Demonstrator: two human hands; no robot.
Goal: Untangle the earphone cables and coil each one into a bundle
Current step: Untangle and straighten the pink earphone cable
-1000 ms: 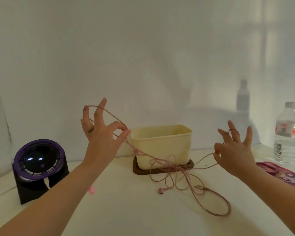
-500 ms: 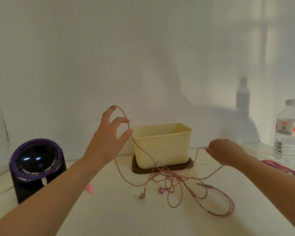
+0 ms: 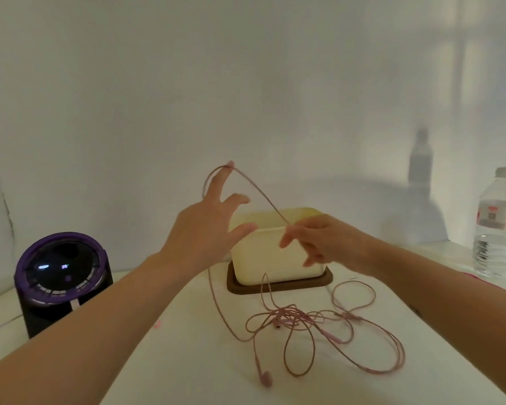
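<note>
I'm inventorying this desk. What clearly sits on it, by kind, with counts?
Pink earphone cable tangle: 1
Cream tub: 1
Brown tray: 1
Water bottle: 1
Purple-rimmed black device: 1
Small pink object: 1
Total: 6

Dim, hazy; right-side light throws the bottle [image 3: 499, 226] shadow onto the wall [image 3: 158, 83].

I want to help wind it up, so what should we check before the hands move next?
1. Cable hooked over the left hand's raised fingertip: ok.
2. Right hand pinches the cable: ok.
3. Stretch between the hands runs straight: ok.
4. Rest untangled: not ok, loops bunch in a knot on the table.
5. Earbud lies apart from the knot: ok.
6. One cable or several: cannot tell.
</note>
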